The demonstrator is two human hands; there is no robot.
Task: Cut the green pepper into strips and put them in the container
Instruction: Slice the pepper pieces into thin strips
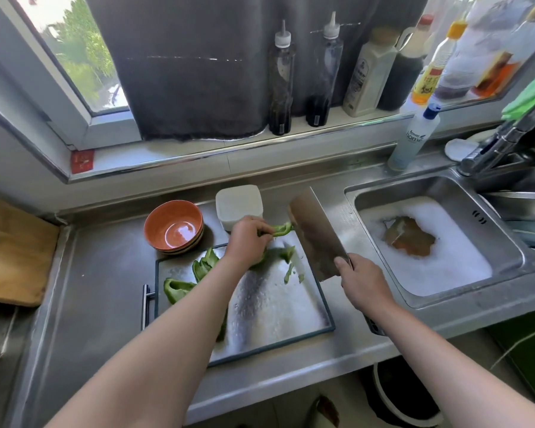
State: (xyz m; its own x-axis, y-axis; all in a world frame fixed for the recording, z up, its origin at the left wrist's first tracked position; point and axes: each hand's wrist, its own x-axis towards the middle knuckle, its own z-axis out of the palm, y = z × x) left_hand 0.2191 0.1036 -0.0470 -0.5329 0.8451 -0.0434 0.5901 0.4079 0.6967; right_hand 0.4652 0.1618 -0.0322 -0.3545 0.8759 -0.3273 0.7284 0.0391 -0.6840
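- While the right hand (pixel 363 284) clamps its fingers round the handle of the cleaver (pixel 315 233) above the right edge of the cutting board (pixel 275 307), the raised blade stands just beside the other hand. A careless swing could nick those fingers.
- On the board's left side, larger green pepper pieces (pixel 178 288) lie close to the rim, where the crossing forearm could sweep them off.
- At the board's far edge, the left hand (pixel 247 239) pinches pepper strips (pixel 278 229) in curled fingers. Loosely held, they could drop short.
- Just beyond the board stands the white container (pixel 238 205); whether it is lidded cannot be told, and a lid would block the drop.
- Off the board's far left corner, an orange bowl (pixel 173 227) sits near the container and could catch stray strips.
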